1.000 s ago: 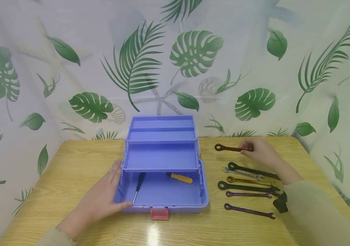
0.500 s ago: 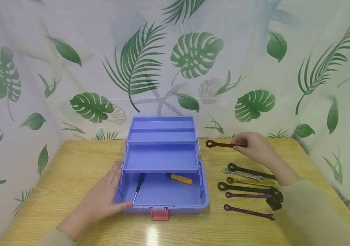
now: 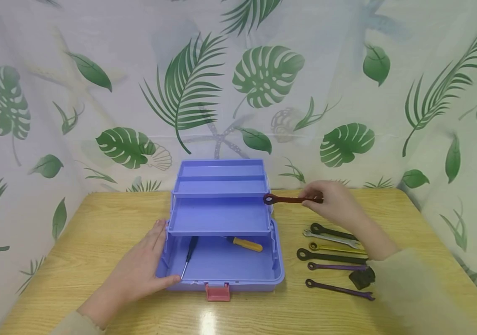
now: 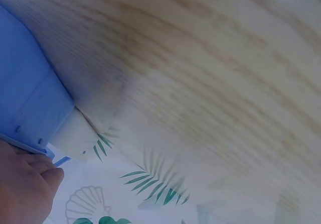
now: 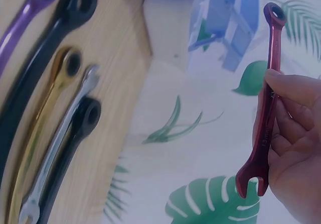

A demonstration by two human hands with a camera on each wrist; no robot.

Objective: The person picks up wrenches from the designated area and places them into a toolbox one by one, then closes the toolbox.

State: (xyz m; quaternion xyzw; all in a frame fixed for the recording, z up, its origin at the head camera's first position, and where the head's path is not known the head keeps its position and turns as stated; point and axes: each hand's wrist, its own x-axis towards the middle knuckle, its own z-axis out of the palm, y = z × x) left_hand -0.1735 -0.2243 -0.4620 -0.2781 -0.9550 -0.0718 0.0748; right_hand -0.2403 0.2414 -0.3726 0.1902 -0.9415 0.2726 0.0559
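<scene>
A dark red combination wrench (image 3: 290,199), ring at one end and open jaw at the other, is pinched between the thumb and fingers of my right hand (image 3: 335,201). It hangs in the air, its ring end overlapping the right edge of the toolbox's middle tray in the head view. My left hand (image 3: 135,269) rests with straight fingers against the left side of the blue toolbox (image 3: 221,286). Inside its base lie a dark-handled screwdriver (image 3: 190,253) and a yellow-handled screwdriver (image 3: 246,243). The raised trays (image 3: 221,215) stand stepped above the base.
Right of the toolbox lie several wrenches: black (image 3: 326,256), silver (image 3: 334,238), gold (image 3: 336,247) and purple (image 3: 339,288). My right forearm passes over their right ends. A pink latch (image 3: 218,292) hangs at the toolbox front. A leaf-print cloth (image 3: 297,153) backs the table.
My right hand has carried the red wrench leftward, from above the other wrenches to the edge of the toolbox trays. My left hand has stayed in place.
</scene>
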